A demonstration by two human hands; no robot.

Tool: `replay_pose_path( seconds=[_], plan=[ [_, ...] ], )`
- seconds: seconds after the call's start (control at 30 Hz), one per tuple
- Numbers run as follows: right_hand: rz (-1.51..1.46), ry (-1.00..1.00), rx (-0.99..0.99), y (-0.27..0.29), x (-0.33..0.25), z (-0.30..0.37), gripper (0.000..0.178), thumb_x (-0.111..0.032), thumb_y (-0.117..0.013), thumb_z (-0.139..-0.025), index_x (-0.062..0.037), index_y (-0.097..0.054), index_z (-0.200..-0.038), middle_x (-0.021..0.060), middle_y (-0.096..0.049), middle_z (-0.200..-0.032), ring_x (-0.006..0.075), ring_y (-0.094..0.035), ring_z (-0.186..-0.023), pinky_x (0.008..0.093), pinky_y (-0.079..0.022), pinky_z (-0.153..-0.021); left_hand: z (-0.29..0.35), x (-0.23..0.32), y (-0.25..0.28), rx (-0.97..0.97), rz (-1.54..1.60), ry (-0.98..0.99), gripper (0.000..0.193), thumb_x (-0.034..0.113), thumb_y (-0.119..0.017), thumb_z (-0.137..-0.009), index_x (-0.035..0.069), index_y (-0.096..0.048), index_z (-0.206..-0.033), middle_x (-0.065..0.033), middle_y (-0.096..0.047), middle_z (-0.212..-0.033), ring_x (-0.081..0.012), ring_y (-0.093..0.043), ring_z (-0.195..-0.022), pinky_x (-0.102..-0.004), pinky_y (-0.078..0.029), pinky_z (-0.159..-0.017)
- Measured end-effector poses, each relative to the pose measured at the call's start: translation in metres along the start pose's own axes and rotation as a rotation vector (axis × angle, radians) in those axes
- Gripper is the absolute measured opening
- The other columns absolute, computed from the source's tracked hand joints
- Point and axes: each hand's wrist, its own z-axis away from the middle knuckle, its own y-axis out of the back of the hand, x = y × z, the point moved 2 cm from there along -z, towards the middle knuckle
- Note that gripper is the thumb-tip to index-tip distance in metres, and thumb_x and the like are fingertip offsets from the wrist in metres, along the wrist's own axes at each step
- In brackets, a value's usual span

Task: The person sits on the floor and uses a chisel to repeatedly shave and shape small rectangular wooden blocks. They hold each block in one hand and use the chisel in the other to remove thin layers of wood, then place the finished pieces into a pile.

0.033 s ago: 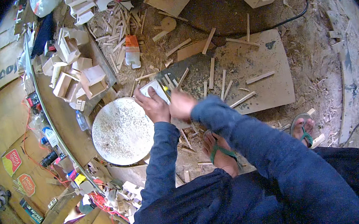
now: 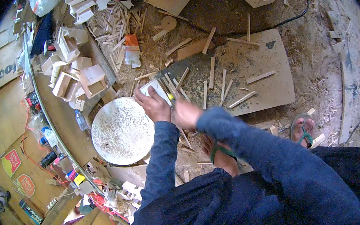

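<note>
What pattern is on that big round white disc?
The round white disc has dark speckles, seen best in the head view.

Right hand [image 2: 188, 113]: shifted slightly toward the board's [image 2: 273, 69] near edge, by its left end.
Yellow-tipped tool [image 2: 170, 96]: moved the same way with it.
Right sleeve [image 2: 224, 123]: lower too.
Thin stick [image 2: 205, 95] in from near edge: more of its length uncovered.
</note>
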Motion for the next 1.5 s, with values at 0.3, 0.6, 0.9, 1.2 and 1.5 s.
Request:
replay_pose_path(
  seconds=[0.3,0.6,0.9,1.2,1.5],
  plan=[
    [-0.063,-0.104,0.072,-0.055,0.047,0.032,0.047,-0.015,-0.049,-0.083,0.0182,-0.036,-0.114,0.0361,-0.061,-0.084,0.0476,-0.064,-0.081,0.0519,-0.052,-0.075,0.001,0.009,0.002,0.027,0.026,0.008,0.049,0.035,-0.041,-0.099,-0.004,-0.038,-0.129,-0.0278,-0.043,-0.125,-0.0439,-0.040,-0.118,-0.0480,-0.035,-0.099],
    [-0.036,-0.009,0.090,0.007,-0.008,-0.021,0.039,-0.007,-0.049,-0.080,0.0183,-0.045,-0.109,0.0307,-0.064,-0.082,0.0381,-0.067,-0.072,0.0477,-0.054,-0.066,-0.002,-0.001,-0.002,0.028,-0.002,0.028,0.050,0.036,-0.041,-0.099,-0.005,-0.038,-0.129,-0.0291,-0.042,-0.125,-0.0448,-0.041,-0.118,-0.0474,-0.034,-0.100],
    [0.025,-0.123,0.008,-0.052,0.055,0.039,0.033,-0.018,-0.051,-0.082,0.0115,-0.046,-0.096,0.0371,-0.060,-0.085,0.0498,-0.061,-0.085,0.0526,-0.049,-0.080,0.003,0.003,0.007,0.121,0.110,0.044,0.066,0.041,-0.053,-0.093,-0.005,-0.029,-0.134,-0.0285,-0.038,-0.130,-0.0415,-0.036,-0.124,-0.0471,-0.030,-0.105],
    [-0.067,-0.046,0.416,0.028,0.065,0.003,0.018,-0.017,-0.047,-0.090,0.0002,-0.045,-0.093,0.0106,-0.053,-0.066,0.0179,-0.055,-0.056,0.0369,-0.045,-0.050,-0.062,-0.029,0.085,0.405,0.117,-0.116,0.087,0.055,-0.077,-0.066,-0.001,-0.039,-0.120,-0.0206,-0.036,-0.117,-0.0331,-0.041,-0.103,-0.0453,-0.039,-0.091],
    [-0.157,-0.084,0.360,0.012,0.130,-0.007,0.023,-0.013,-0.044,-0.092,0.0018,-0.040,-0.110,0.0074,-0.053,-0.064,0.0185,-0.056,-0.046,0.0327,-0.047,-0.041,-0.331,-0.147,0.227,0.618,-0.313,-0.190,0.082,0.044,-0.066,-0.080,0.002,-0.034,-0.143,-0.0277,-0.044,-0.135,-0.0392,-0.045,-0.124,-0.0446,-0.038,-0.103]
  ],
)
